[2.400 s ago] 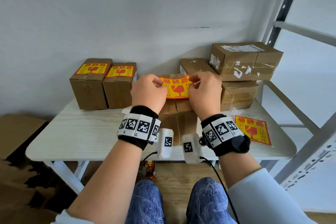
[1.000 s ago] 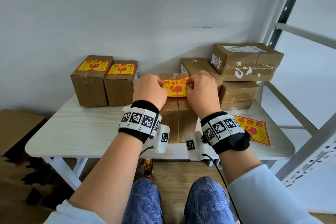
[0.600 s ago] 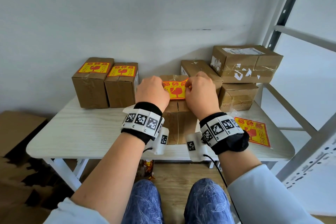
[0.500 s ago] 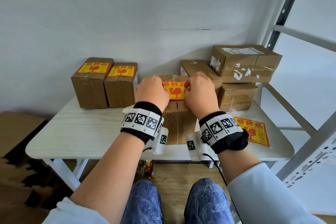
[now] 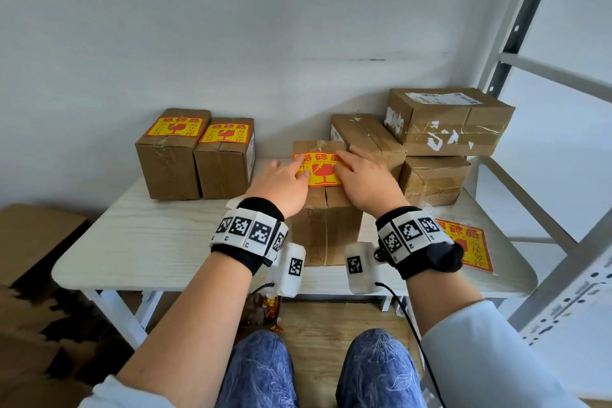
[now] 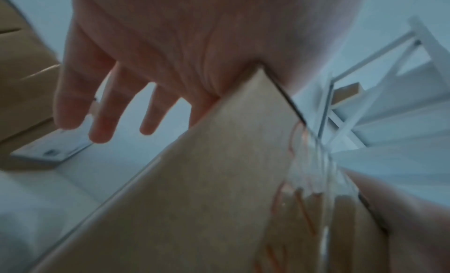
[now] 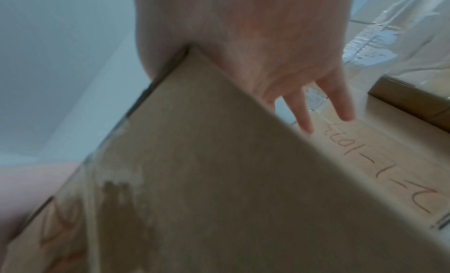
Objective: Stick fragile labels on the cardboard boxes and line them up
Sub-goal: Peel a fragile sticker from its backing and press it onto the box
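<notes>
Fragile label [image 5: 319, 170] flat on top of centre box [image 5: 326, 228], near bench [image 5: 159, 242] front edge, mid-width. Left hand [image 5: 281, 182] and right hand [image 5: 367, 179] flat on box top, fingers straight and spread, pressing label from either side; clamped on nothing. Pressing outward likely, to seat adhesive and avoid wrinkles. Palm heels at box's near top edge in wrist views [image 6: 243, 80], [image 7: 194, 51], outer fingers overhanging the sides; probably steadies box under pressure.

Two labelled boxes [image 5: 195, 156] side by side, touching, at back left of bench against wall: finished row, judged. Centre box pulled forward, apart from row, presumably for working room; not yet lined up.

Unlabelled boxes [image 5: 427, 139] stacked at back right corner: one large on top of a smaller, another beside them. Supply pile, likely.

Spare label sheet [image 5: 470, 248] flat near front right edge of bench, just beside right wrist; within easy reach for next box.

Metal shelving frame [image 5: 516, 43] right of bench.
</notes>
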The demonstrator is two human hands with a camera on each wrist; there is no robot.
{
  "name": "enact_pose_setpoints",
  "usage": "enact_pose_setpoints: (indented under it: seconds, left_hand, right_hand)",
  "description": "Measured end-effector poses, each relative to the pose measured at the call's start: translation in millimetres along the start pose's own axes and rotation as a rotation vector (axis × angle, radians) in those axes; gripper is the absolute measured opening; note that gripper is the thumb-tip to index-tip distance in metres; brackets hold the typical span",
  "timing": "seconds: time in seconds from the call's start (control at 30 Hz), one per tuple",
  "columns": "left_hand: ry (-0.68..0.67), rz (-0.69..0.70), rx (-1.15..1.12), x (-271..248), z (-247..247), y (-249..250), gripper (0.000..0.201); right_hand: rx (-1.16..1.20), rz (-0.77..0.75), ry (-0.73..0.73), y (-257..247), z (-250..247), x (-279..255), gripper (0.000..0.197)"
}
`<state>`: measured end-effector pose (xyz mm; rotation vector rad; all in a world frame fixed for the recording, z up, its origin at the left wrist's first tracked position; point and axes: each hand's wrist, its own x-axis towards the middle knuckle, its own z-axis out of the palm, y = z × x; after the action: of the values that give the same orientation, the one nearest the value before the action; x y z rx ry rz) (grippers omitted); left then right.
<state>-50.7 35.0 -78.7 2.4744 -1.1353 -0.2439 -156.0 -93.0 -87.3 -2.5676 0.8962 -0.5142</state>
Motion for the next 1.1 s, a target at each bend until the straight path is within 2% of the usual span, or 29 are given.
enact_pose_setpoints:
  seconds: [0.1, 0.23, 0.3, 0.37, 0.43, 0.5, 0.57, 0.63, 0.77, 0.9, 1.0, 1.1]
  left_hand:
    - [-0.102, -0.041, -0.144, 2, 0, 2, 0.054]
    - [-0.192, -0.067, -0.2, -1, -1, 3, 0.056]
    - [-0.166, -0.113, -0.255, -3, 0, 3, 0.049]
    - [-0.094, -0.162, -0.384, -7, 1, 1, 0.048]
    - [0.015, -0.155, -0.424, -9, 4, -4, 0.049]
    - [0.09, -0.148, -0.438, -12, 5, -9, 0.059]
    - [0.136, -0.141, -0.524, -16, 8, -10, 0.059]
    - [0.154, -0.117, -0.563, -19, 11, -8, 0.046]
    - [0.208, -0.069, -0.604, -14, 3, -3, 0.031]
    - [0.252, -0.02, -0.684, 1, -10, -9, 0.041]
    - [0.315, 0.073, -0.756, 12, -26, -16, 0.05]
    - [0.312, 0.187, -0.673, 26, -42, -24, 0.051]
  right_hand:
    - [-0.006, 0.023, -0.144, 5, 3, 10, 0.053]
    - [-0.068, 0.057, -0.206, 12, 10, 20, 0.064]
    - [-0.049, 0.085, -0.213, 14, 11, 22, 0.07]
    - [0.034, 0.117, -0.136, 11, 10, 16, 0.07]
    - [0.152, 0.151, 0.059, 10, 5, 3, 0.066]
    - [0.248, 0.208, 0.23, 7, 0, -16, 0.064]
    - [0.314, 0.257, 0.215, 4, -3, -29, 0.061]
    - [0.409, 0.234, 0.149, -1, -1, -35, 0.053]
    - [0.376, 0.151, 0.222, -10, -4, -34, 0.046]
    - [0.407, 0.083, 0.295, -21, -11, -20, 0.048]
    - [0.442, 0.003, 0.354, -34, -11, -4, 0.039]
    - [0.457, -0.054, 0.363, -48, -2, 18, 0.035]
